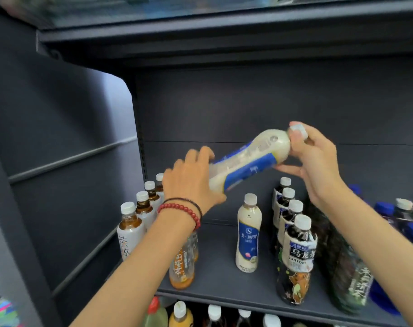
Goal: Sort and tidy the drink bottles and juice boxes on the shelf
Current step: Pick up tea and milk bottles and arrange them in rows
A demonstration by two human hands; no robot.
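Sorting looks about half done. On the dark grey matte metal shelf [224, 286], a row of white-capped brown tea bottles [141, 208] lines up at eight o'clock of the view. A row of glossy black-labelled oolong bottles [295, 241] stands at four o'clock. A lone standing milky-white bottle with a blue label [248, 234] is between them. Its twin, a smooth, waisted milky-white plastic bottle with a blue wrap [245, 164], is not yet placed. It is held tilted above the rows, cap toward two o'clock. The left hand [193, 178] curls its fingers round the base, and the right hand [318, 161] pinches the neck.
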